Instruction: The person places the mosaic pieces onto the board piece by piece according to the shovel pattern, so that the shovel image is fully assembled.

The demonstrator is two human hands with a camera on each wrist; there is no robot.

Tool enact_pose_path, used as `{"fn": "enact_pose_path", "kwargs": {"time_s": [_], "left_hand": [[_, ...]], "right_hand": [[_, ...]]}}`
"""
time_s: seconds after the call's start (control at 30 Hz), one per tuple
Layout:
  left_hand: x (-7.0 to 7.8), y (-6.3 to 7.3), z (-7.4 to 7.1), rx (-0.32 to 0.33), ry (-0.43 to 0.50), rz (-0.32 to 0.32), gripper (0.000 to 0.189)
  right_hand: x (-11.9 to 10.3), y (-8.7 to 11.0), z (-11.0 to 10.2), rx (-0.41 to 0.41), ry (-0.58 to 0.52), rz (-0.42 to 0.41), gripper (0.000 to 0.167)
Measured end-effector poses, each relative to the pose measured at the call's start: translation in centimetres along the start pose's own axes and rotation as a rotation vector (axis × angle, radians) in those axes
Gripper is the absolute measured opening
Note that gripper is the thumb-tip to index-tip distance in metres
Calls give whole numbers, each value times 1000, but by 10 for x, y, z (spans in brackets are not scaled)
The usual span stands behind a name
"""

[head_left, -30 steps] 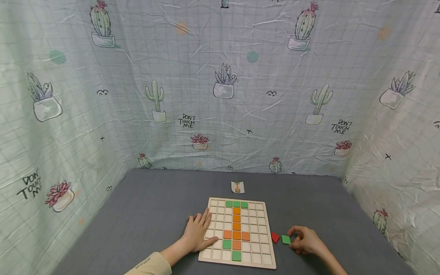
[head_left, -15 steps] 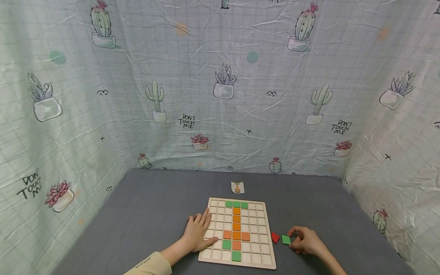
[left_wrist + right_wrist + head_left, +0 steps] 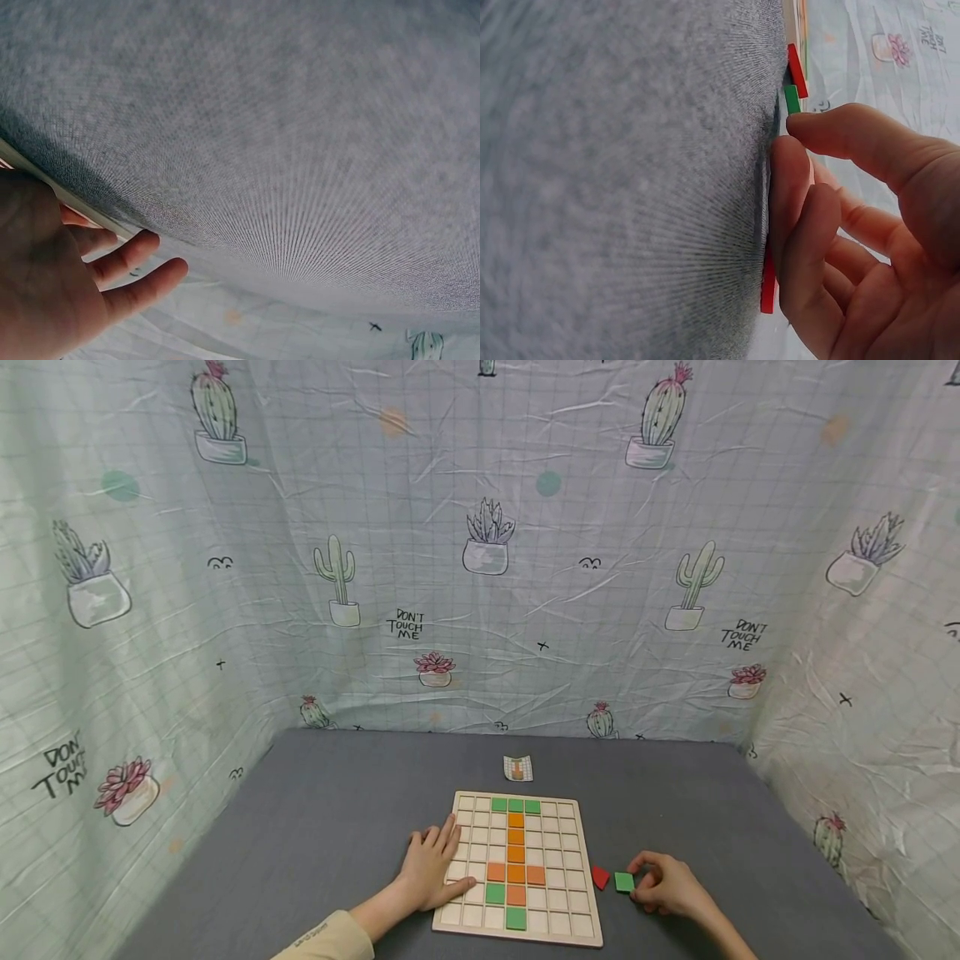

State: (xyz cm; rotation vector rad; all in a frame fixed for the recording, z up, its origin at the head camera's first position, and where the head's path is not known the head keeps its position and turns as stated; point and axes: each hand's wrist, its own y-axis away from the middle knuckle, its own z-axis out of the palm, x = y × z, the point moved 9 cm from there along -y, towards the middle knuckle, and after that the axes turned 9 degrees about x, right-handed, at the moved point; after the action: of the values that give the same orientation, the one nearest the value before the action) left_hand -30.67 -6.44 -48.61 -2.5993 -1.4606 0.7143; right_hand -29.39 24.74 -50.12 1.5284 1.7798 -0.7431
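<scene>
A wooden grid board [image 3: 562,882] lies on the grey table, with green, yellow-orange and light orange square tiles in some cells. My left hand [image 3: 431,867] rests on its left edge, fingers spread and thumb over the cells. Right of the board, my right hand [image 3: 670,884] pinches a green tile [image 3: 624,882] at its right edge between thumb and index finger. A red tile [image 3: 601,878] lies between that green tile and the board. In the right wrist view, another red tile [image 3: 768,283] shows below the curled fingers of the right hand; in the head view it is hidden.
A small printed pattern card [image 3: 517,768] lies on the table [image 3: 360,793] beyond the board. Cactus-print curtains [image 3: 540,610] hang behind the table and along both sides.
The green tile at my right fingertips has shifted very slightly and shows more of its near edge. Both hands and the board otherwise stay in place.
</scene>
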Motion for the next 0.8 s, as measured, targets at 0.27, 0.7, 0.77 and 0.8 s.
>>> {"fn": "enact_pose_path", "kwargs": {"time_s": [0.27,0.7,0.77,0.8], "left_hand": [[0,0,0,3,-7,1,82],[0,-1,1,22,5,0,83],[0,-1,2,20,6,2,83],[0,-1,2,19,7,2,83]], "right_hand": [[-3,2,0,-5,-11,-3,26],[-10,2,2,-13,-33,3,29],[-10,2,3,-14,-39,5,29],[-10,2,4,-15,-41,5,30]]}}
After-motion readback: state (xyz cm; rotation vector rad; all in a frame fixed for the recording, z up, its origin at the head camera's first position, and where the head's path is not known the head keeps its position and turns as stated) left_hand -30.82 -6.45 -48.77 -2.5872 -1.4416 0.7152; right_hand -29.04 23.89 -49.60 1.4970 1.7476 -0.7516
